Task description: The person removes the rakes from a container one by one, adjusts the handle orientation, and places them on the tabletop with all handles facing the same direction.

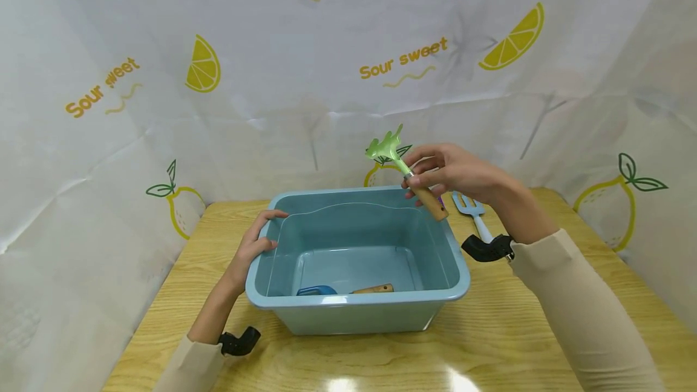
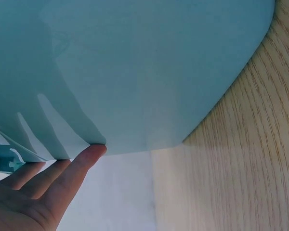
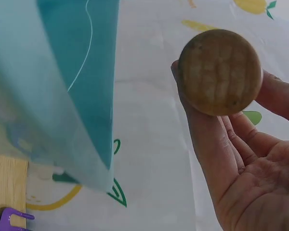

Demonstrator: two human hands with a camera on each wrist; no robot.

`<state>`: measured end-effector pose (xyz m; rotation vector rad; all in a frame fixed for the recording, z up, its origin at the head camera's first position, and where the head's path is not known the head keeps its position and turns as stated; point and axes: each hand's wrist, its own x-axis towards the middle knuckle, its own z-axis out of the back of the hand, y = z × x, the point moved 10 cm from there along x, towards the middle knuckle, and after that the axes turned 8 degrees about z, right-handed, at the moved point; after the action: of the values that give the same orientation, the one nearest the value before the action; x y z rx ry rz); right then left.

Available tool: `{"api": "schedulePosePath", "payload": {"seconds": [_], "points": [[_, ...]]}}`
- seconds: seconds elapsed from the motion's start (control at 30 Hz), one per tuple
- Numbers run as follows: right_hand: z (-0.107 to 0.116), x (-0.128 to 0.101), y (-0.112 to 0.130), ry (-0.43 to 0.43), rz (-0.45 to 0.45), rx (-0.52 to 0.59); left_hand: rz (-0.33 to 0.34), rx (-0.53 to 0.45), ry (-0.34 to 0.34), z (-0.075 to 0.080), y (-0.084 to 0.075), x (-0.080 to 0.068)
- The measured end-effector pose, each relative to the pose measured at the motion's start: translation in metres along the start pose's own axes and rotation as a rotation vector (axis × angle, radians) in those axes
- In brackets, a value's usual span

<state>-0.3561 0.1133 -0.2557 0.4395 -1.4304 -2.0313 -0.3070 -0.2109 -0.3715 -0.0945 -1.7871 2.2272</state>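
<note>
In the head view, the right hand point(image 1: 443, 171) pinches a small green rake point(image 1: 386, 147) by its wooden handle, the fingers closed on it just below the metal collar. The rake is right of centre in the frame, its toothed green end pointing to the upper left and the handle slanting to the lower right, across the back right corner of a blue basin point(image 1: 356, 302). In the right wrist view, the round end of the handle faces the camera at upper right, between thumb and fingers, with the basin's wall at left.

The left hand point(image 1: 253, 250) holds the basin's left rim, its thumb and one finger laid over the edge. The left wrist view shows three nearly straight fingers meeting the basin's outer side, at lower left.

Low inside the basin, partly cut off by the front rim, lie a blue tool point(image 1: 317, 290) and a wooden handle piece point(image 1: 376, 288). On the wood-grain table point(image 1: 354, 359), right of the basin, is a light-blue fork point(image 1: 472, 210), partly behind the right wrist's black mount point(image 1: 487, 248). Beside it is a purple fork point(image 3: 12, 219), mostly hidden. A white lemon-print cloth point(image 1: 272, 144) hangs behind.
</note>
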Motion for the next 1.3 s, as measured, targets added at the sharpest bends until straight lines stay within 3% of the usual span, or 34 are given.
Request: {"api": "schedulePosePath", "payload": {"seconds": [0.6,1.3], "points": [[0.038,-0.031,-0.03,-0.075,-0.012,0.048,0.017,-0.003,-0.009,0.0,0.0,0.0],[0.073,-0.056,-0.076,-0.173,-0.084,0.006,0.003,-0.01,-0.001,0.0,-0.001,-0.001]]}}
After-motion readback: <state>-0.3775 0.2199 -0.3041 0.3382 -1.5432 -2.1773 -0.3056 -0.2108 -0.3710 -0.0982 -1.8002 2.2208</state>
